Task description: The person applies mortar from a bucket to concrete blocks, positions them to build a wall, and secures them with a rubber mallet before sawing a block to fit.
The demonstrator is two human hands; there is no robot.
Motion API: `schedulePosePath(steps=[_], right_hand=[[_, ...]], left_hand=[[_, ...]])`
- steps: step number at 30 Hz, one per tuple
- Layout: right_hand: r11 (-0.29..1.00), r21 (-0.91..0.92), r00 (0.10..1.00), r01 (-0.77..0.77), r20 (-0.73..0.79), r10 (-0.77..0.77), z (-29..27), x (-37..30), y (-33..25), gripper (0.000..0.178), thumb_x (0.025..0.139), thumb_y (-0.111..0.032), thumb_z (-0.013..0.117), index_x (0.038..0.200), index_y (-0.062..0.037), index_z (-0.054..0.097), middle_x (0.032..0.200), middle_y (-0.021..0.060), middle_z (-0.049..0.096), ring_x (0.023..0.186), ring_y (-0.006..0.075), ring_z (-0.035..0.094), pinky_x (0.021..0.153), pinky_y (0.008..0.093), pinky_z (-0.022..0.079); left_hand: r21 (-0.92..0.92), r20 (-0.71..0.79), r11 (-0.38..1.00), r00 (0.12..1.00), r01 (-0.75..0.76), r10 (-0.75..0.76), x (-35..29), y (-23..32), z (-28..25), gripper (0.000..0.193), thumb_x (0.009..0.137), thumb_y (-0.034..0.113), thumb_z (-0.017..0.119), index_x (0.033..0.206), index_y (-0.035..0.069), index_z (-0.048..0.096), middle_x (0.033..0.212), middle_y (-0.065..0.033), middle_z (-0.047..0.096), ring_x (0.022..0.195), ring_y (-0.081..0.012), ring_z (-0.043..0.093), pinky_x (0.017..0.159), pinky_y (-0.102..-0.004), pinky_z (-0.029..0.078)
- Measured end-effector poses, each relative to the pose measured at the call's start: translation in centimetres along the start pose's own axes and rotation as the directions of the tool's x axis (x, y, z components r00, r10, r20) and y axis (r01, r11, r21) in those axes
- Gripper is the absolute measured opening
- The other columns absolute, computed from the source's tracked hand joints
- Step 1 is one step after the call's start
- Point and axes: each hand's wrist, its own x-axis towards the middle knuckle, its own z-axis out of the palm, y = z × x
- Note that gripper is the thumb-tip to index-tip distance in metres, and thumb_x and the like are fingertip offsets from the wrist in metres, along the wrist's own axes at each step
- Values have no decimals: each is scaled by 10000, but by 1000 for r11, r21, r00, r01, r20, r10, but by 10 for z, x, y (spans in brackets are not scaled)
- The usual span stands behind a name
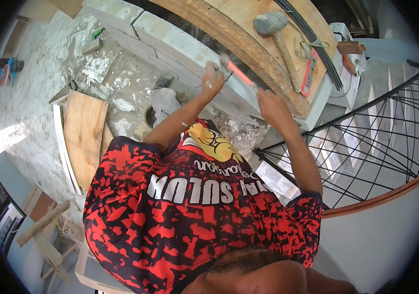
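My right hand [271,107] is wrapped round the handle end of a hammer [240,74]. Its handle is orange-red, and its head, smeared by motion, hangs over the top of a pale block wall [185,47]. Close to the hammer head, my left hand [212,81] rests at the top edge of the wall with its fingers bent together. A thin dark bit shows beside those fingertips, too small to name. Whatever the left fingers hold is hidden.
On plywood [248,19] beyond the wall lie a mallet [270,23], a red spirit level [309,73] and a bundle of black rods [312,39]. A black metal railing [361,147] curves along the right. Boards [85,132] lean on the left over a rubble-strewn floor [121,73].
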Motion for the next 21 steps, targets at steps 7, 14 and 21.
schedulePosePath(steps=[7, 14, 21], right_hand=[[997, 53, 992, 53, -118, -46, 2, -1, -2, 184, 910, -149, 492, 1037, -24, 538, 850, 211, 570, 780, 424, 565, 662, 488, 445], [1000, 23, 997, 6, -73, -4, 4, -5, 0, 180, 923, -142, 480, 1020, -2, 536, 821, 211, 553, 765, 417, 559, 651, 487, 430], [999, -48, 999, 5, 39, -3, 8, -3, 15, 184, 925, -151, 460, 1012, -3, 527, 835, 218, 566, 765, 423, 572, 642, 493, 451]], left_hand=[[6, -17, 999, 999, -46, 46, 0, -3, 2, 168, 789, 81, 488, 925, 3, 428, 842, -219, 517, 799, -385, 513, 717, -461, 404], [20, -30, 998, 998, -62, 63, 2, -1, 3, 171, 784, 72, 486, 926, -1, 426, 837, -224, 515, 794, -399, 514, 713, -469, 403], [37, -7, 999, 1000, -15, 15, 3, 3, 0, 171, 778, 61, 474, 930, -1, 427, 822, -224, 513, 781, -389, 515, 711, -464, 404]])
